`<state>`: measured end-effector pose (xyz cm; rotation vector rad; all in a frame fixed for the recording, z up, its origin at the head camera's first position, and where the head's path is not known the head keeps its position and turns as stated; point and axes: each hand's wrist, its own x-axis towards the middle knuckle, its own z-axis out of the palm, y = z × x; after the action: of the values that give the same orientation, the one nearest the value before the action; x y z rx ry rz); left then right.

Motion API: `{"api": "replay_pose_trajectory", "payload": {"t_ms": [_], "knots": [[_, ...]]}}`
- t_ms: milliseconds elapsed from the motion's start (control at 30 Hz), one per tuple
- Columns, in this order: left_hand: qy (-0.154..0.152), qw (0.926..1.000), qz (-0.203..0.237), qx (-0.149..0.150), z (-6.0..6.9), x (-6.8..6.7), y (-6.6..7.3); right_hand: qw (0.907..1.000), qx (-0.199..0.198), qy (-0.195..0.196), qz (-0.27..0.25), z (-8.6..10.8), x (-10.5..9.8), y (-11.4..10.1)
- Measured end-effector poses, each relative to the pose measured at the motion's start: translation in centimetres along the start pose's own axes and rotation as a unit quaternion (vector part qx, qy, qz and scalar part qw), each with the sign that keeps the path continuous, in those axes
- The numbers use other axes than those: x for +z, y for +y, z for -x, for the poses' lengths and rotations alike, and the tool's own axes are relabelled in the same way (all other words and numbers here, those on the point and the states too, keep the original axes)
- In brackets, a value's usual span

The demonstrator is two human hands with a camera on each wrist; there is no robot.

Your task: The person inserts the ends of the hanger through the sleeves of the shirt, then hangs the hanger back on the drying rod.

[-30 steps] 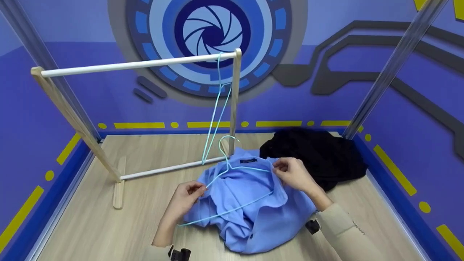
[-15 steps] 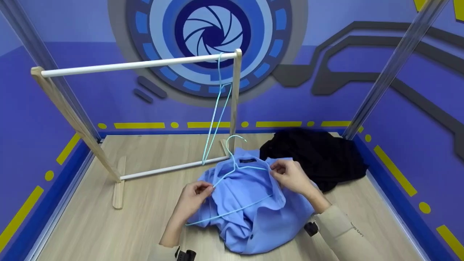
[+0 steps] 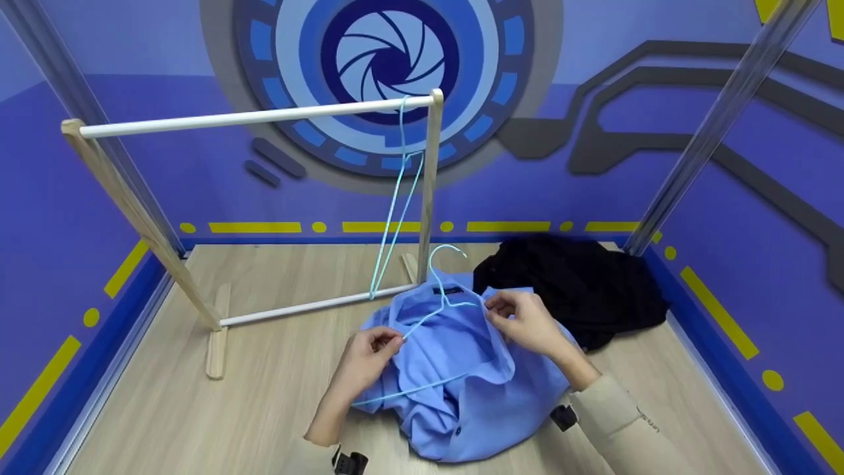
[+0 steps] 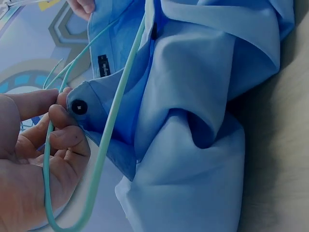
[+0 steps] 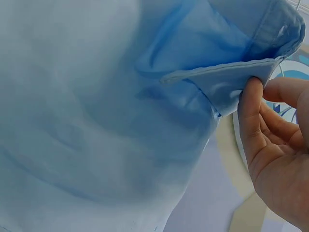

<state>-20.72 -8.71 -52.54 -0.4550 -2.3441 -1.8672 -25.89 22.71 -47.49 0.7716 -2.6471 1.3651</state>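
A light blue buttoned shirt (image 3: 484, 409) lies rumpled on the wooden table, its collar spread toward the far side with a dark label inside. Across the collar opening slants a turquoise wire hanger (image 3: 440, 290), hook up; its right end is hidden inside the shirt. My left hand (image 3: 366, 359) pinches the hanger's left shoulder wire. Seen from the left wrist, the fingertips are at the wire beside a buttoned shirt corner (image 4: 78, 107); whether they also grip cloth cannot be told. My right hand (image 3: 527, 323) pinches the shirt's collar edge (image 5: 248, 79) between thumb and fingers.
Behind to the left stands a wooden rack with a white top rail (image 3: 257, 118). Another turquoise hanger (image 3: 398, 191) hangs near its right post. A black garment (image 3: 573, 287) is heaped at the back right. Blue walls enclose the table (image 3: 151, 402) at the back and sides.
My left hand and the hanger have moved to the right, and more of the hanger's right side is now hidden in the shirt. My right hand has shifted slightly left, still on the collar.
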Motion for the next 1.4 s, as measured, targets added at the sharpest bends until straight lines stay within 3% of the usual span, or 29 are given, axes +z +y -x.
{"api": "replay_pose_trajectory", "payload": {"t_ms": [500, 867, 1200, 1400], "knots": [[0.024, 0.9936, -0.1, 0.047, -0.6, 0.8, 1.0, 0.9999, -0.014, -0.005, -0.003, -0.1, 0.3, -0.4], [0.021, 0.9904, -0.128, 0.048, -1.1, 1.4, 1.9, 0.9999, -0.005, 0.008, -0.01, -0.1, 0.5, -0.9], [0.016, 0.9865, -0.138, 0.086, -1.6, 2.1, 2.1, 0.9994, -0.011, 0.01, -0.031, 0.6, -0.1, -4.9], [0.015, 0.9865, -0.137, 0.089, -1.7, 2.4, 2.3, 0.9995, -0.004, 0.012, -0.029, 0.6, 0.1, -4.5]]}}
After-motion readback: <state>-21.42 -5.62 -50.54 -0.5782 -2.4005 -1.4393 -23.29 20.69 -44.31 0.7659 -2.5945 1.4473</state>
